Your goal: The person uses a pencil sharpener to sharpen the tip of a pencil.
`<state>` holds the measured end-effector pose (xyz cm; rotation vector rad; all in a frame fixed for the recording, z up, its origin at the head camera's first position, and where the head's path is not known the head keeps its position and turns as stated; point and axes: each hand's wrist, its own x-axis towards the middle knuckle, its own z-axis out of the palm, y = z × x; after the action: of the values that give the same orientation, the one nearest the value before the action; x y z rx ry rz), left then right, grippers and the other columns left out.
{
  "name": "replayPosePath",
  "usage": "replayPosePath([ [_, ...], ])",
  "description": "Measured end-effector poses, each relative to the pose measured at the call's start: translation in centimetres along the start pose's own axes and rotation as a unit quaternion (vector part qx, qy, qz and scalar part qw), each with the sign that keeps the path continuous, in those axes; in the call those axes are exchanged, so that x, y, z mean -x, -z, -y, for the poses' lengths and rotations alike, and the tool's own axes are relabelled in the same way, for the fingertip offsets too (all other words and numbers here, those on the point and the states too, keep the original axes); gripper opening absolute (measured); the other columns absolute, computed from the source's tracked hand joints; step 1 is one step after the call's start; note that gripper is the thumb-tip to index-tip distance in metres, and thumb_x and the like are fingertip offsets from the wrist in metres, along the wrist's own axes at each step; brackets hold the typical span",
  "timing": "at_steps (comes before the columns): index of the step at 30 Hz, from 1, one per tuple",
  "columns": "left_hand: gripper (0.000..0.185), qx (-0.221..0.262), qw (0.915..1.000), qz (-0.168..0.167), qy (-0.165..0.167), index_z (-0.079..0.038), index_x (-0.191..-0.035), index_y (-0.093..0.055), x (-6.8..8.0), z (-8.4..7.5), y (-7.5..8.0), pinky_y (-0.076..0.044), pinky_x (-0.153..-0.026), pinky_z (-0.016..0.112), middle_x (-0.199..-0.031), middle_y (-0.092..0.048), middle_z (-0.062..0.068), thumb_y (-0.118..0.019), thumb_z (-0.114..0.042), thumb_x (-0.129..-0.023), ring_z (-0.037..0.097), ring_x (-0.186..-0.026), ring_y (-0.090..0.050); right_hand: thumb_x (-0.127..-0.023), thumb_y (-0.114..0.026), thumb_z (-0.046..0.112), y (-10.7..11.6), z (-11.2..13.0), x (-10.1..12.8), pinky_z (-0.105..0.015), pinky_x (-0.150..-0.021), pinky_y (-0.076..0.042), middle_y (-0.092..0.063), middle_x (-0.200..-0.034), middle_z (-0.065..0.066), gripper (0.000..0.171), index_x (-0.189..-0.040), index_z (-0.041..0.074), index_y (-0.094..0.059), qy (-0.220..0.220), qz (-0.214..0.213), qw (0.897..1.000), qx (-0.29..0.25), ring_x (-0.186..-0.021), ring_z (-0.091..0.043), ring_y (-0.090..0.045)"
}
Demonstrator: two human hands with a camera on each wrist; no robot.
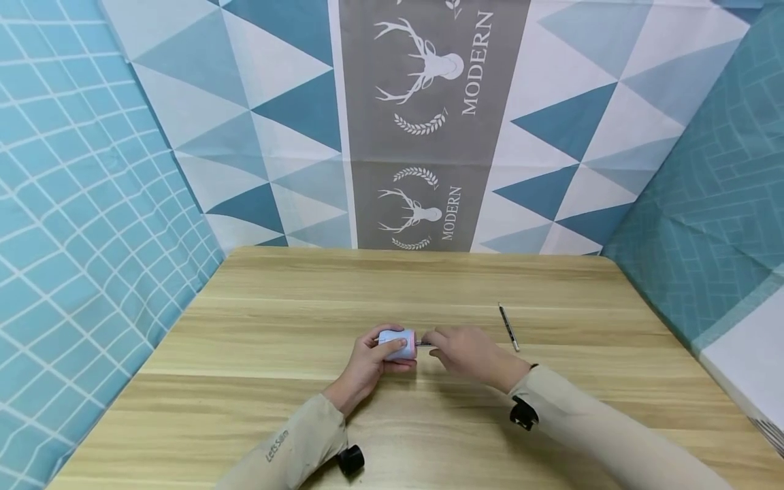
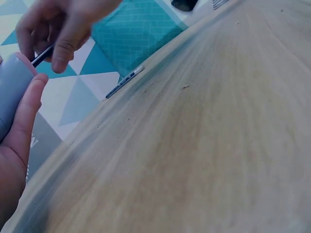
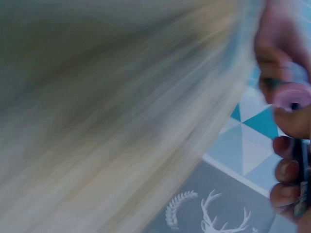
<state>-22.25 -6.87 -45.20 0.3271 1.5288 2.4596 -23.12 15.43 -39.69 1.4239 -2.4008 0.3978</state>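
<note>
My left hand point(image 1: 363, 367) grips a small light-blue pencil sharpener point(image 1: 389, 335) with a pink end, held sideways above the table. Fingers and thumb wrap round its body, the pink end facing right. From that side, my right hand point(image 1: 468, 352) pinches a dark pencil point(image 2: 43, 55). The pencil's front end is at the hole in the pink face point(image 3: 289, 95) and its tip is hidden there. In the right wrist view the pencil's back part runs along under the curled fingers.
A second pencil point(image 1: 508, 328), dark with a pale end, lies on the wooden table point(image 1: 294, 313) to the right of the hands. Patterned cloths point(image 1: 294, 102) hang behind the table and along both sides. Something white point(image 1: 747, 361) stands beyond the right edge.
</note>
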Motion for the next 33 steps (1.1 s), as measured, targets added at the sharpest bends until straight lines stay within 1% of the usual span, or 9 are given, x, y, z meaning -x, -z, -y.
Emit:
replayPosePath([
  [3, 0.023, 0.012, 0.9998, -0.008, 0.013, 0.001, -0.116, -0.062, 0.0, -0.2, 0.1, -0.064, -0.065, 0.035, -0.096, -0.062, 0.018, -0.062, 0.002, -0.093, 0.028, -0.068, -0.072, -0.103, -0.052, 0.008, -0.3, -0.5, 0.5, -0.017, -0.044, -0.049, -0.061, -0.082, -0.003, 0.01, -0.105, 0.004, -0.062, 0.115, -0.074, 0.976, 0.167, -0.057, -0.01, -0.057],
  [10, 0.019, 0.021, 0.9996, -0.01, 0.018, -0.005, -0.111, -0.064, 0.0, -0.1, 0.1, -0.064, -0.064, 0.033, -0.098, -0.061, 0.019, -0.06, 0.001, -0.094, 0.028, -0.068, -0.072, -0.108, -0.027, 0.001, -0.7, -2.2, 0.2, -0.015, -0.044, -0.048, -0.059, -0.081, -0.002, 0.036, -0.096, 0.002, -0.061, 0.249, -0.134, 0.924, 0.258, -0.057, -0.009, -0.053],
  [14, 0.019, 0.018, 0.9996, -0.015, 0.018, -0.011, -0.106, -0.067, 0.0, -0.2, 0.0, -0.064, -0.065, 0.034, -0.099, -0.061, 0.018, -0.059, 0.002, -0.095, 0.028, -0.069, -0.072, -0.1, -0.053, 0.003, -1.3, -1.9, -0.2, -0.013, -0.043, -0.046, -0.061, -0.071, 0.001, 0.017, -0.086, 0.005, -0.061, 0.181, -0.125, 0.969, 0.111, -0.051, -0.004, -0.049],
  [17, 0.019, 0.019, 0.9992, -0.029, 0.021, -0.012, -0.104, -0.067, 0.1, -0.2, 0.0, -0.064, -0.065, 0.034, -0.1, -0.06, 0.019, -0.059, 0.002, -0.095, 0.027, -0.068, -0.072, -0.091, -0.068, 0.003, -1.3, -1.3, -0.5, -0.013, -0.041, -0.039, -0.061, -0.065, 0.003, 0.015, -0.077, 0.007, -0.062, 0.008, -0.054, 0.989, -0.135, -0.049, 0.0, -0.043],
  [19, 0.018, 0.016, 0.9991, -0.033, 0.021, -0.011, -0.103, -0.067, 0.1, -0.2, 0.0, -0.064, -0.064, 0.035, -0.098, -0.06, 0.019, -0.06, 0.002, -0.094, 0.028, -0.067, -0.072, -0.087, -0.071, 0.002, -1.0, -1.1, -0.8, -0.016, -0.038, -0.031, -0.057, -0.058, 0.002, 0.019, -0.071, 0.007, -0.061, -0.143, -0.003, 0.938, -0.315, -0.046, -0.001, -0.037],
  [24, 0.017, -0.003, 0.9995, -0.021, 0.023, -0.007, -0.105, -0.067, 0.2, -0.2, 0.1, -0.064, -0.061, 0.035, -0.094, -0.062, 0.018, -0.063, 0.002, -0.091, 0.029, -0.065, -0.072, -0.089, -0.064, 0.004, -0.5, -1.8, -1.4, -0.015, -0.034, -0.017, -0.04, -0.05, 0.003, 0.021, -0.07, 0.008, -0.055, -0.409, 0.109, 0.694, -0.582, -0.039, -0.003, -0.023],
  [26, 0.017, -0.008, 0.9995, -0.021, 0.022, -0.006, -0.106, -0.067, 0.2, -0.2, 0.2, -0.064, -0.06, 0.035, -0.094, -0.062, 0.017, -0.064, 0.001, -0.091, 0.029, -0.064, -0.072, -0.092, -0.06, 0.006, -0.4, -2.2, -1.4, -0.015, -0.034, -0.017, -0.039, -0.052, 0.004, 0.02, -0.073, 0.01, -0.053, -0.426, 0.142, 0.659, -0.603, -0.038, -0.002, -0.022],
  [29, 0.017, -0.005, 0.9994, -0.026, 0.024, -0.006, -0.106, -0.066, 0.1, -0.2, 0.1, -0.064, -0.06, 0.035, -0.093, -0.063, 0.017, -0.064, 0.001, -0.091, 0.029, -0.064, -0.072, -0.092, -0.063, 0.008, -0.2, -2.2, -1.3, -0.018, -0.036, -0.019, -0.043, -0.054, 0.002, 0.017, -0.077, 0.006, -0.056, -0.393, 0.138, 0.694, -0.587, -0.04, -0.005, -0.025],
  [33, 0.016, 0.005, 0.999, -0.033, 0.03, -0.007, -0.106, -0.067, 0.0, -0.2, 0.0, -0.064, -0.061, 0.035, -0.092, -0.063, 0.019, -0.062, 0.0, -0.092, 0.028, -0.064, -0.072, -0.092, -0.069, 0.012, 0.7, -1.4, -1.0, -0.021, -0.039, -0.032, -0.058, -0.061, -0.004, 0.01, -0.089, 0.003, -0.068, -0.273, 0.093, 0.848, -0.444, -0.045, -0.015, -0.044],
])
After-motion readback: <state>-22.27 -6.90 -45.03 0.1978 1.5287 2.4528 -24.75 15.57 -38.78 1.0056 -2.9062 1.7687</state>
